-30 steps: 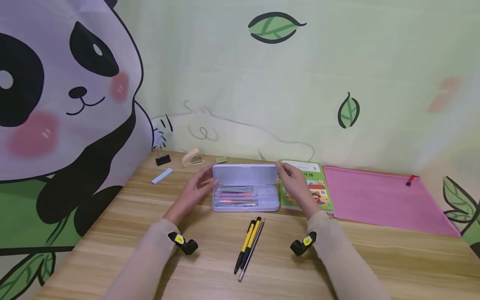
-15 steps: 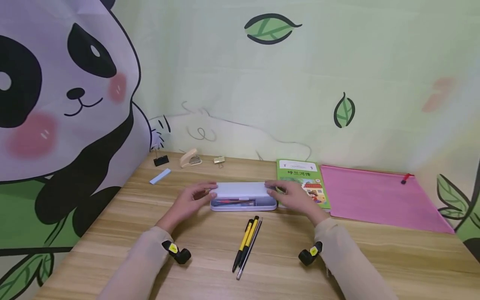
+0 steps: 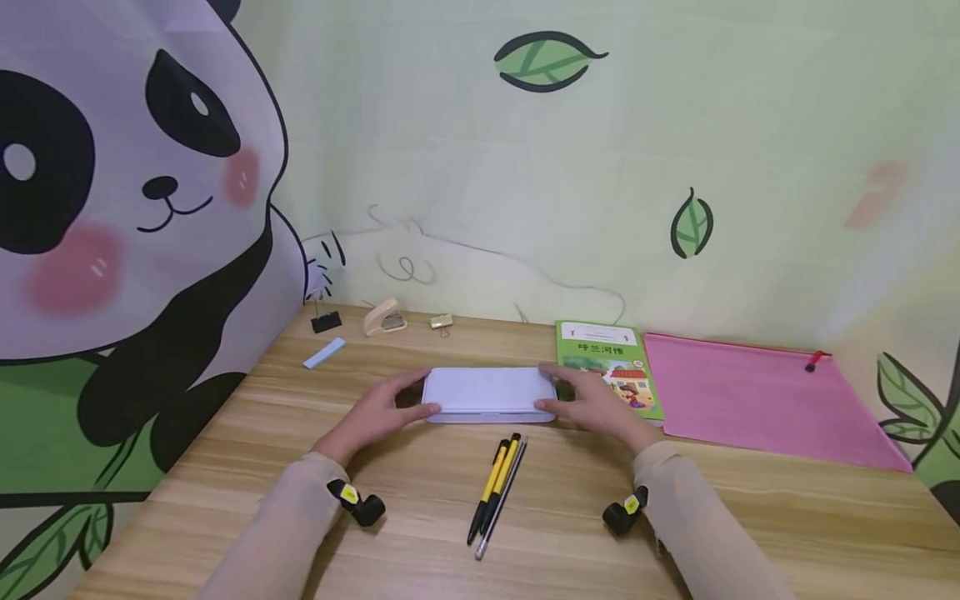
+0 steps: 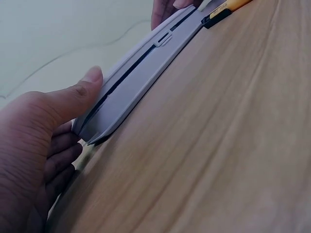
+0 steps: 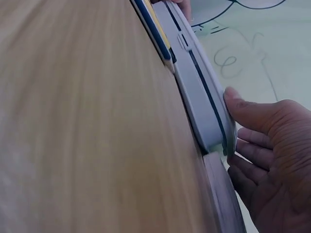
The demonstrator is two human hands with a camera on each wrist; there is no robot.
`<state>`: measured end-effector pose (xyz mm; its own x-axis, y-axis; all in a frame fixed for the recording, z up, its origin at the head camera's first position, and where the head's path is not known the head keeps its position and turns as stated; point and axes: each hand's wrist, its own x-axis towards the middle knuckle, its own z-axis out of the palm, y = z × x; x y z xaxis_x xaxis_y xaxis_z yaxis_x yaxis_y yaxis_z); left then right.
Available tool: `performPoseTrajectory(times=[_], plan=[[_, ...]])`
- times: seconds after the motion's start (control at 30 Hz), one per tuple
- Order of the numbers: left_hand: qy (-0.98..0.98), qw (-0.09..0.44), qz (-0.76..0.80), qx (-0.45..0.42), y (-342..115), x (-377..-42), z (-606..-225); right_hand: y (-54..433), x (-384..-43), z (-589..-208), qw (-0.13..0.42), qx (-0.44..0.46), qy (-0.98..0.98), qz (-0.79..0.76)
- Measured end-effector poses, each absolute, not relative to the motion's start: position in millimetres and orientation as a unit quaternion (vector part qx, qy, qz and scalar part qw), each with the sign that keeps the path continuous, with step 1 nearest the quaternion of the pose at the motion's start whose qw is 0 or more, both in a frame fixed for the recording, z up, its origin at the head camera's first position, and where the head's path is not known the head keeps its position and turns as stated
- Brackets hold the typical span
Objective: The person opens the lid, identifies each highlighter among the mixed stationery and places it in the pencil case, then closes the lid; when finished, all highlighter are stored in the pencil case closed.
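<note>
A pale lilac pencil case lies on the table with its lid lowered over the base. In the left wrist view, a thin dark gap shows between the lid and base of the case. My left hand holds the case's left end, thumb on the lid's front corner and fingers along the side. At the right end my right hand grips likewise, its thumb on the lid edge. In front of the case lie yellow-and-black pens and a slim pencil.
Right of the case lies a green book, beside a pink zip pouch. Along the back left are a black binder clip, a beige stapler, a gold clip and a light blue strip.
The pencil case's lid has swung down from upright over the base, hiding the pens inside. Both hands have moved down with it, and their thumbs now rest on the lid's front corners.
</note>
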<state>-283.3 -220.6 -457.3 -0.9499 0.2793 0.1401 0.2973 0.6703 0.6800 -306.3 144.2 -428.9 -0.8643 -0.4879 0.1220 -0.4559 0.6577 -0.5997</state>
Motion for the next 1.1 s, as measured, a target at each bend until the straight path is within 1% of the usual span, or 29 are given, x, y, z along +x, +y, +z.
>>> performPoseTrajectory(times=[0.23, 0.57, 0.7, 0.93, 1.1], plan=[[-0.914, 0.009, -0.373, -0.159, -219.1, -284.9, -455.6, 147.2, -309.6, -430.8, 0.044, -0.245, 0.907, -0.339], [-0.911, -0.003, -0.384, -0.148, -213.2, -291.0, -455.1, 150.7, -314.1, -438.1, 0.041, -0.235, 0.906, -0.351], [-0.912, -0.003, -0.378, -0.157, -214.1, -294.4, -455.0, 151.0, -315.2, -439.6, 0.042, -0.228, 0.906, -0.355], [-0.918, -0.005, -0.364, -0.158, -221.9, -290.0, -465.6, 146.9, -313.3, -446.0, 0.046, -0.253, 0.905, -0.339], [-0.919, -0.004, -0.363, -0.153, -225.3, -287.1, -466.6, 142.6, -312.4, -444.8, 0.039, -0.278, 0.907, -0.313]])
